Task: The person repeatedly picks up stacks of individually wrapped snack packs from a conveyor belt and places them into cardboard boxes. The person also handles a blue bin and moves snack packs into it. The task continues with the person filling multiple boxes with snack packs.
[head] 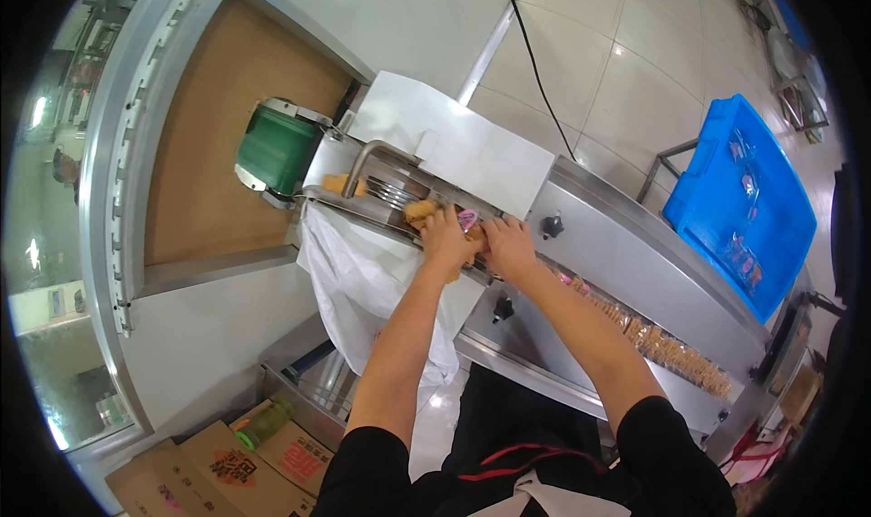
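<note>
My left hand (pixel 446 241) and my right hand (pixel 512 246) are close together over the narrow metal infeed channel (pixel 401 230) of a packaging machine. Both hands have curled fingers around a brown snack piece (pixel 478 237), partly hidden between them. A golden-brown snack piece (pixel 419 212) lies in the channel against my left fingertips. Between the hands shows a small pink printed packet (pixel 467 219). Farther up the channel, another golden piece (pixel 335 183) rests near a bent metal bar (pixel 360 164). Past my right forearm, a row of clear-wrapped snacks (pixel 653 340) runs along the machine.
A green conveyor belt (pixel 277 148) passes through a wall opening at left. White cloth (pixel 347 272) hangs beside the channel. Black knobs (pixel 552 226) stick up from the steel machine top (pixel 612 224). A blue crate (pixel 735 197) holds several packets. Cardboard boxes (pixel 231 466) and a green bottle (pixel 267 423) sit lower left.
</note>
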The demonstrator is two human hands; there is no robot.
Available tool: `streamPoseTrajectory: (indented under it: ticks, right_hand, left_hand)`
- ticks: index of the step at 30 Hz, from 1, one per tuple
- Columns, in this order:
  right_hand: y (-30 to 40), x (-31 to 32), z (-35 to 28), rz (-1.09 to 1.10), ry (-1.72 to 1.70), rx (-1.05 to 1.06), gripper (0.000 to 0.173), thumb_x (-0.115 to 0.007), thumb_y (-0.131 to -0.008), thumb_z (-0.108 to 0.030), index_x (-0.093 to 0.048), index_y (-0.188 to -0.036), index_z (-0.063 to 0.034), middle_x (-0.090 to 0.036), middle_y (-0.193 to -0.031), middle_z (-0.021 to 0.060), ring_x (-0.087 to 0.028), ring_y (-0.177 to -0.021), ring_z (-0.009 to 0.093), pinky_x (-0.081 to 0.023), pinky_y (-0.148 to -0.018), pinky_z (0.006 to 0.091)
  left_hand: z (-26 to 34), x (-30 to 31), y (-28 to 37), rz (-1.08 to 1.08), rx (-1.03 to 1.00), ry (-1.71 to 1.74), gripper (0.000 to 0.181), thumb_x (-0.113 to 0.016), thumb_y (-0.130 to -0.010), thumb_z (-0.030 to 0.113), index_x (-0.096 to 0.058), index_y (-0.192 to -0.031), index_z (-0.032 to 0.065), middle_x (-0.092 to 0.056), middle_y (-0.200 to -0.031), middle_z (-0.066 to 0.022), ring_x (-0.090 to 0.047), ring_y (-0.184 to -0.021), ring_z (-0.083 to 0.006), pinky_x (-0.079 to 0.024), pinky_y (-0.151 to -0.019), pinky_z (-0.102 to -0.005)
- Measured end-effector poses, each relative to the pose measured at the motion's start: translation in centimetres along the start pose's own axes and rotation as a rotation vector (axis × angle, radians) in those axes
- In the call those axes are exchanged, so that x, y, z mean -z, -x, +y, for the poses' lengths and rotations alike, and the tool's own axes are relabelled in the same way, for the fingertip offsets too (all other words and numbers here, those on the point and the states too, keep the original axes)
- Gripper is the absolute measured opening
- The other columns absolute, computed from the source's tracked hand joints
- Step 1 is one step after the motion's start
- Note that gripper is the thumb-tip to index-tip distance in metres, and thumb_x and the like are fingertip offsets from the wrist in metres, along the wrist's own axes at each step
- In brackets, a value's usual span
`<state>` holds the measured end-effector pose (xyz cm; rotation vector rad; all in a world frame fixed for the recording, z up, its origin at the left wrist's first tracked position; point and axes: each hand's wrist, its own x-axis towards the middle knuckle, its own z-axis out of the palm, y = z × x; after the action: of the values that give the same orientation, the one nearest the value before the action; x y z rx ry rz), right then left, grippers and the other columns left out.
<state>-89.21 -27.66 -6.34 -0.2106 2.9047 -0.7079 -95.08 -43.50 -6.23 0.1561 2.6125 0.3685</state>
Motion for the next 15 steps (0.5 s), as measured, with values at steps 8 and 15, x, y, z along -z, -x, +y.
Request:
streamPoseTrajectory:
  ticks: [8,15]
  right_hand:
    - [2.9,1.0,-2.6,0.088,0.175,0.012,0.03,-0.066,-0.085,-0.013,-0.066,-0.113,-0.0003,-0.063,-0.114,0.0149,-0.056,-0.114,0.032,-0.042,-0.1,0.0478]
    - [1.2,-2.5,-5.0,0.258,-0.443,-0.304,0.054,-0.067,-0.083,-0.004,-0.054,-0.135,0.0086,-0.063,-0.124,0.0223,-0.059,-0.115,0.043,-0.05,-0.1,0.0482]
  left_hand:
    - [0.5,1.0,1.9,0.13,-0.178,-0.104,0.077,-0.08,-0.076,0.063,-0.071,-0.127,0.0052,-0.03,-0.166,-0.0206,-0.018,-0.157,-0.0395,-0.014,-0.124,-0.0591]
    - [-1.4,0.3,0.1,0.127,-0.099,-0.128,0.105,-0.085,-0.072,0.063,-0.046,-0.153,0.0094,-0.026,-0.166,-0.0284,-0.023,-0.153,-0.0478,-0.021,-0.123,-0.0597]
